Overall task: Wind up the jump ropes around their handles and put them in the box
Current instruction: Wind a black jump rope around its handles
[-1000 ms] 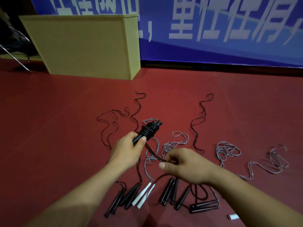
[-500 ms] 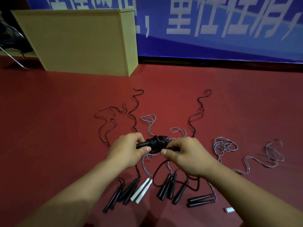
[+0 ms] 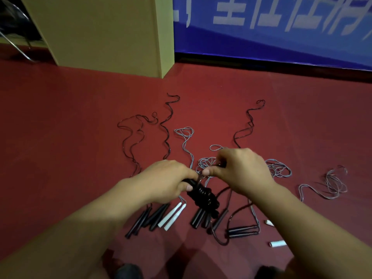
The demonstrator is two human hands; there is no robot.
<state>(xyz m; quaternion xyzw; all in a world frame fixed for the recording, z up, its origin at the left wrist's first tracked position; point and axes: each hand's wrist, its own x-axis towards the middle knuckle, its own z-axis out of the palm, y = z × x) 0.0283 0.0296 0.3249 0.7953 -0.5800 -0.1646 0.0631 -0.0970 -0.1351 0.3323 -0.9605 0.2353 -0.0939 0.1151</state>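
My left hand (image 3: 168,181) grips the upper end of a pair of black jump rope handles (image 3: 202,196) wrapped in thick black rope coils; the bundle tilts down to the right. Just above the bundle, my right hand (image 3: 239,170) pinches the loose black rope between thumb and forefinger. The rope's free loop (image 3: 220,238) trails down to the floor. The tall yellow wooden box (image 3: 104,31) stands at the back left, its top out of view.
On the red floor lie several unwound ropes: black handles (image 3: 147,220), white handles (image 3: 174,216), more black handles (image 3: 242,231), black cords (image 3: 130,141) and grey cords (image 3: 279,170) (image 3: 334,183). Two white handle ends (image 3: 278,243) lie right. A blue banner (image 3: 281,31) closes the back.
The bundle has turned from level to tilted down-right and come nearer. My right hand has risen above it with the rope. The view has moved closer to the box.
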